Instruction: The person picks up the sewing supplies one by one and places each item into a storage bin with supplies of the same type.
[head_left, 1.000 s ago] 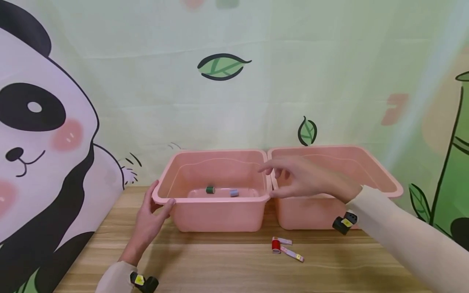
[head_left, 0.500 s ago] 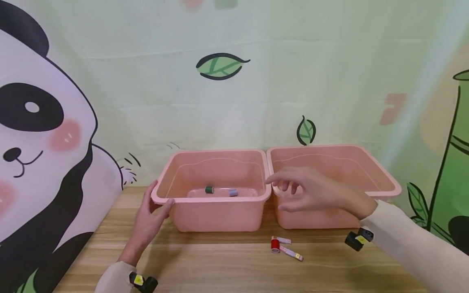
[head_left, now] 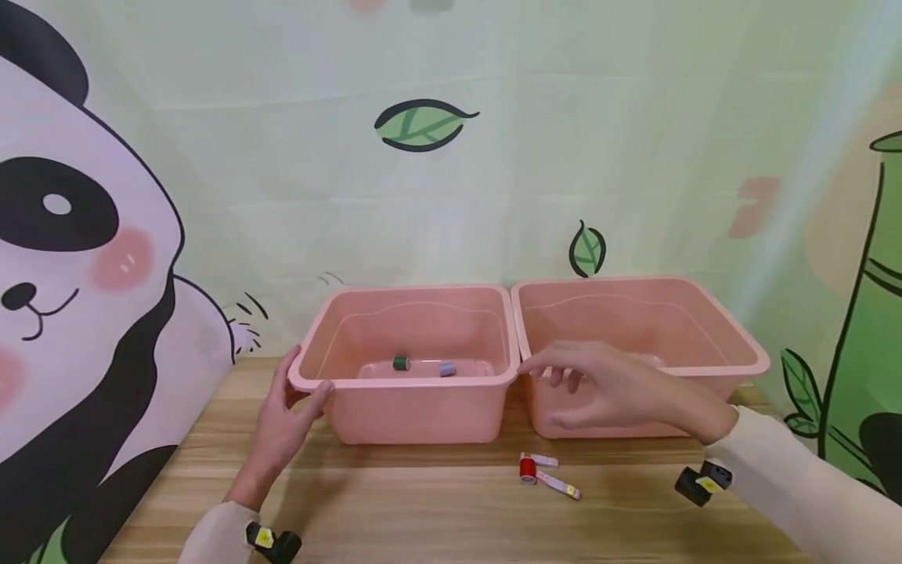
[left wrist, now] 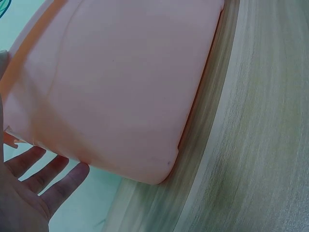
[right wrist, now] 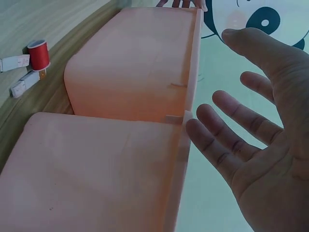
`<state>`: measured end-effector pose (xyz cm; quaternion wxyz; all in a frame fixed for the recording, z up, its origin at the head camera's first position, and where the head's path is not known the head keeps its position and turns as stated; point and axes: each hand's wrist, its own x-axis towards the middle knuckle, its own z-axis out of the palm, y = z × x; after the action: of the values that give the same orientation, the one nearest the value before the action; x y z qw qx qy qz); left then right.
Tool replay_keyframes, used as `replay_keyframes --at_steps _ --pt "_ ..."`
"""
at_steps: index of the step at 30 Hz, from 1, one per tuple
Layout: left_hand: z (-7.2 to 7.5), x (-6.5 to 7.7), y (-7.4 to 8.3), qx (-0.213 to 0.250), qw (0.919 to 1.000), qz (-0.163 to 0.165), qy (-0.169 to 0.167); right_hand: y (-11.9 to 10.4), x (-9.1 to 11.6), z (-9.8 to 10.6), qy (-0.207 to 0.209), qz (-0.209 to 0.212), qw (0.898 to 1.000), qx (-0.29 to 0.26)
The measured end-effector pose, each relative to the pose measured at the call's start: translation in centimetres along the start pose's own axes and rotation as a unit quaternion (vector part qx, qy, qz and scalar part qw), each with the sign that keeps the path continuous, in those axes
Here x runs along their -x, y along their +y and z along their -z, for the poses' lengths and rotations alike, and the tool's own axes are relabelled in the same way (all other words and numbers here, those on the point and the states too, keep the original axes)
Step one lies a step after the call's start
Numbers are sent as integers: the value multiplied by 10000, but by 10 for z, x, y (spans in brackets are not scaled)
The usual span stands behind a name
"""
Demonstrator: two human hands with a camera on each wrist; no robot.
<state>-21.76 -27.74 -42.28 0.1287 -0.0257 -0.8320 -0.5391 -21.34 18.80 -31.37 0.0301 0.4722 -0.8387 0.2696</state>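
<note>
My left hand (head_left: pixel 280 427) holds the front left corner of the left pink bin (head_left: pixel 416 415), thumb at the front rim and fingers along the side wall. Inside that bin lie a green thread spool (head_left: pixel 401 363) and a light blue spool (head_left: pixel 447 368). Fingers loosely bent and holding nothing, my right hand (head_left: pixel 613 388) hovers at the front of the right pink bin (head_left: pixel 726 371). On the table in front of the bins are a red thread spool (head_left: pixel 528 471) and two narrow pale strips with printed marks (head_left: pixel 559 485).
Both bins stand side by side on a wood-grain table (head_left: pixel 423 509), their rims nearly meeting. Behind them hangs a pale green cloth backdrop (head_left: pixel 535 157) printed with a panda and leaves.
My right hand has moved down and to the right, away from the gap between the bins. The left hand keeps its hold on the left bin. The view has shifted slightly.
</note>
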Motion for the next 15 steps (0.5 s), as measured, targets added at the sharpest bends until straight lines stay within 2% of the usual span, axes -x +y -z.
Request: replay_keyframes --at_steps 7,15 --pt "0 2 3 18 10000 -40 -6 0 9 -10 160 201 9995 168" --pt "0 0 0 -30 9999 -95 38 -1 19 -26 -35 -107 9999 2"
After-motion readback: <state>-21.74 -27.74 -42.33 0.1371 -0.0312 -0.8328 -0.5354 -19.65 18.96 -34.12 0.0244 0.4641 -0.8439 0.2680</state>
